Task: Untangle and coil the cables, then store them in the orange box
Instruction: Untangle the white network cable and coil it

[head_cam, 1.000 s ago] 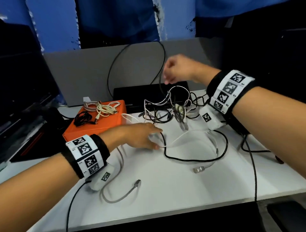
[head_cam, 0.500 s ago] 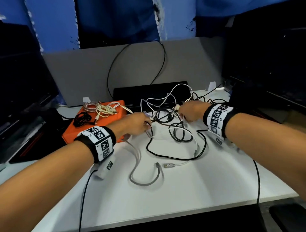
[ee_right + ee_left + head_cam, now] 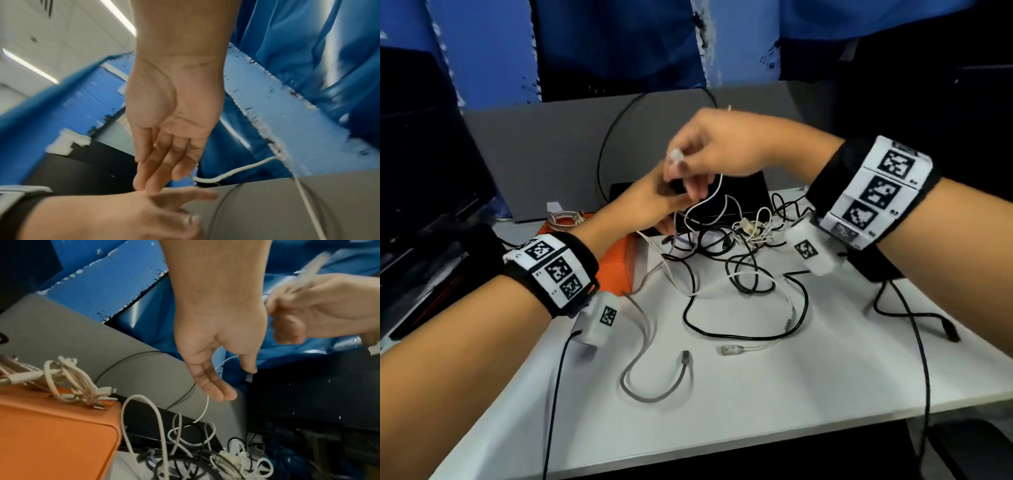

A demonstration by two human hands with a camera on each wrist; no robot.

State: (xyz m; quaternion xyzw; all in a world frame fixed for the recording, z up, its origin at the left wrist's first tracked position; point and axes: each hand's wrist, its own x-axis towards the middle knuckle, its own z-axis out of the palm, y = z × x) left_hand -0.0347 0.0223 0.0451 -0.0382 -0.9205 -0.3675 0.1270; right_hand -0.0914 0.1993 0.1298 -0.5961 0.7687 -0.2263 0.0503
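Note:
On the white table [image 3: 774,394] lies a tangle of black and white cables [image 3: 722,240], also in the left wrist view [image 3: 205,459]. My right hand [image 3: 705,161] is raised above it and pinches the plug end of a thin white cable [image 3: 719,185], which hangs down into the tangle. My left hand [image 3: 650,205] sits just below with relaxed, fairly straight fingers [image 3: 213,391]; the white cable [image 3: 206,407] runs loosely past them. The closed orange box [image 3: 616,267] stands at the left, with coiled cables [image 3: 68,382] on its lid.
A grey cable [image 3: 647,394] and a white cable with a clear plug [image 3: 729,349] lie loose near the table's front. A black flat device [image 3: 756,192] and a grey partition [image 3: 534,154] stand behind. A black cable [image 3: 914,315] trails off the right side.
Half a second ago both hands were low in the tangle. Now the right hand has risen with the white cable's end, and the left hand has lifted under it.

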